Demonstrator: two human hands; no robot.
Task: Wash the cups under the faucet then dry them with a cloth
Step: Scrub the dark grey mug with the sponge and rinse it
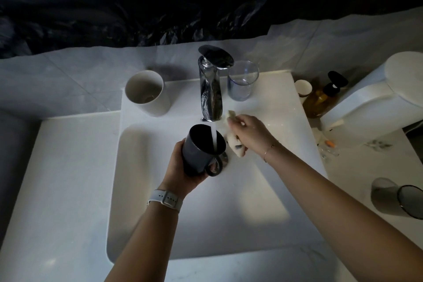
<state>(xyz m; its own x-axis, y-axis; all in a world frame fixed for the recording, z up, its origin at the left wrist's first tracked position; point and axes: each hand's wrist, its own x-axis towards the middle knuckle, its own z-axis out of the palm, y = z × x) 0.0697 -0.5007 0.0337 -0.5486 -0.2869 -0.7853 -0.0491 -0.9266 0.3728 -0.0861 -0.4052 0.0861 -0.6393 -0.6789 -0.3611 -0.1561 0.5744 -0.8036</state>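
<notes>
A dark mug (201, 149) is gripped by my left hand (180, 167) over the white sink basin (160, 201). It is tilted, its mouth up under the chrome faucet (210, 89). A stream of water (214, 138) runs from the spout into the mug. My right hand (249, 133) is just right of the mug, closed on a crumpled pale cloth (234, 144). A white cup (146, 94) stands left of the faucet and a clear glass (241, 80) stands right of it.
An amber pump bottle (322, 96) and a small paper cup (303, 88) stand at the right of the sink ledge. A white toilet tank (377, 103) rises beyond them. A grey glass (398, 199) lies on the right counter. Black plastic sheeting covers the wall.
</notes>
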